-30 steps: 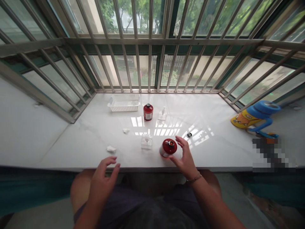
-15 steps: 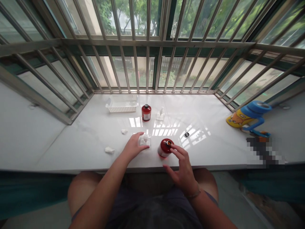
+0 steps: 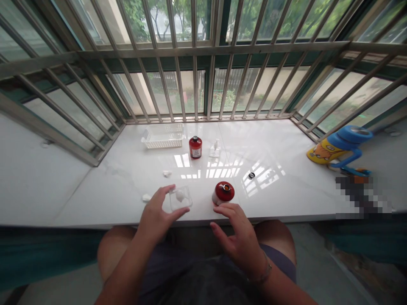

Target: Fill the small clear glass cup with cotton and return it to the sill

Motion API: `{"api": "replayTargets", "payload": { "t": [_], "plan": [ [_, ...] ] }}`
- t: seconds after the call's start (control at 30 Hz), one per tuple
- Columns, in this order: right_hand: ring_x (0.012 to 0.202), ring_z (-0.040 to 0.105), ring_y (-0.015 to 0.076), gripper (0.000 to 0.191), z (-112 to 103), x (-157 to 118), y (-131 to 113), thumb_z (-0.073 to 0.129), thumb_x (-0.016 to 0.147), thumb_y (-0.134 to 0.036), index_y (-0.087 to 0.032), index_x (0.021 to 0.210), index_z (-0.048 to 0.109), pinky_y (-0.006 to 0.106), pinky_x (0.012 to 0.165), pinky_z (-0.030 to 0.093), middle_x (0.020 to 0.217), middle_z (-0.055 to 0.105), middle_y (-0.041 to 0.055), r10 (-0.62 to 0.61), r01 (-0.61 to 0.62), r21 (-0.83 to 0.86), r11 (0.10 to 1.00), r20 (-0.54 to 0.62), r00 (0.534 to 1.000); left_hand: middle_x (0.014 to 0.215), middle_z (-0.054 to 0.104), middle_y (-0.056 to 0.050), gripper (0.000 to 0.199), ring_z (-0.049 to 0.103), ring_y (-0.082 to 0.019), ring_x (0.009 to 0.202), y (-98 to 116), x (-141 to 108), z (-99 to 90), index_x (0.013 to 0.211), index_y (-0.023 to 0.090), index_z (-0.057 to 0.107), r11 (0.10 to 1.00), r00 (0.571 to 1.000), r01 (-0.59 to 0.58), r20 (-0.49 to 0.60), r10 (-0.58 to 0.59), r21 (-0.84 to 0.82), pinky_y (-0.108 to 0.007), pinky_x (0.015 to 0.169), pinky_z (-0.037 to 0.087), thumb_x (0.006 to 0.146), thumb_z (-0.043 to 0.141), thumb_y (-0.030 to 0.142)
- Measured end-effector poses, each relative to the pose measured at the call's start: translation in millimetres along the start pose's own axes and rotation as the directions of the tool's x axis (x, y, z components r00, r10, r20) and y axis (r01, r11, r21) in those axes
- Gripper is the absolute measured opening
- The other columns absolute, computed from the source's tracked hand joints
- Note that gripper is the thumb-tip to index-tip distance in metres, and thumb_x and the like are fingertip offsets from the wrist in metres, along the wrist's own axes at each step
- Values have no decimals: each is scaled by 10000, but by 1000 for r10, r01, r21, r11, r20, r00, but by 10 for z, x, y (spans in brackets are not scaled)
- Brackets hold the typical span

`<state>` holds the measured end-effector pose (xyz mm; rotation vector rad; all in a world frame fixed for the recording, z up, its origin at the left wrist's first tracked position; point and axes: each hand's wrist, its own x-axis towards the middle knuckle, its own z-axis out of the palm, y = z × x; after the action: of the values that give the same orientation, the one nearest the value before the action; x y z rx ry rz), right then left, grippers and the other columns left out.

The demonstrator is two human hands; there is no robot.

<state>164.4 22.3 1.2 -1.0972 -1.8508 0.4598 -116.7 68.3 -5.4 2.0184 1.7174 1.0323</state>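
My left hand (image 3: 160,212) holds a clear square container (image 3: 187,202) between thumb and fingers, near the counter's front edge. A rounded whitish part shows at its middle. My right hand (image 3: 233,231) is open, thumb and fingers apart, just in front of a dark red bottle (image 3: 224,191). That bottle is uncapped, its mouth showing orange inside. Whether my fingertips touch it I cannot tell. A small black cap (image 3: 251,175) lies to the bottle's right. Farther back stand a second red bottle (image 3: 195,148), with a dark cap and pale label, and a clear bottle (image 3: 215,150) with a pump-like top.
A white perforated basket (image 3: 163,143) sits at the back left of the white counter (image 3: 111,186). Small white scraps (image 3: 167,173) lie on the left. At the right are a blue and yellow flask (image 3: 338,146) and a blurred-out item. Metal bars (image 3: 184,51) line the window.
My left hand has drawn the clear container left and toward me. My right hand has lowered from the open bottle's mouth to its front side. The camera view has shifted slightly.
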Motion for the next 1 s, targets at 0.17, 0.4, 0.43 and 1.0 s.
{"api": "replayTargets", "payload": {
  "t": [0.17,0.4,0.43,1.0],
  "plan": [
    [1156,673,329,514,145,-19,-166,803,978,-397,-271,1411,556,543,1022,579,1245,708,119,15,-7,-55,998,147,989,1358,737,-119,687,700,-355,1267,167,-581,224,1498,258,551,970,977,-212,2,213,116,-538,1176,516,932,823,539],
    [969,675,315,292,298,-114,-86,796,980,-356,-225,1179,627,510,880,567,1030,715,74,140,-101,-164,981,253,957,1315,755,-144,546,729,-345,1189,406,-856,443,1528,242,523,946,968,-252,31,251,202,-522,1064,540,1024,695,359],
    [969,675,315,254,299,-121,-69,781,992,-345,-221,1153,629,508,887,563,1027,717,73,149,-101,-183,978,272,951,1322,753,-146,554,727,-345,1200,426,-865,460,1537,245,515,945,967,-255,35,253,205,-523,1070,535,1020,693,336],
    [851,648,249,218,91,-67,9,837,940,-256,-184,1009,644,392,773,547,919,701,42,-38,199,-232,952,557,830,1246,805,-63,750,763,-332,1107,452,-789,447,1285,276,736,986,926,61,378,2,-156,-472,970,639,597,1031,242]
  ]
}}
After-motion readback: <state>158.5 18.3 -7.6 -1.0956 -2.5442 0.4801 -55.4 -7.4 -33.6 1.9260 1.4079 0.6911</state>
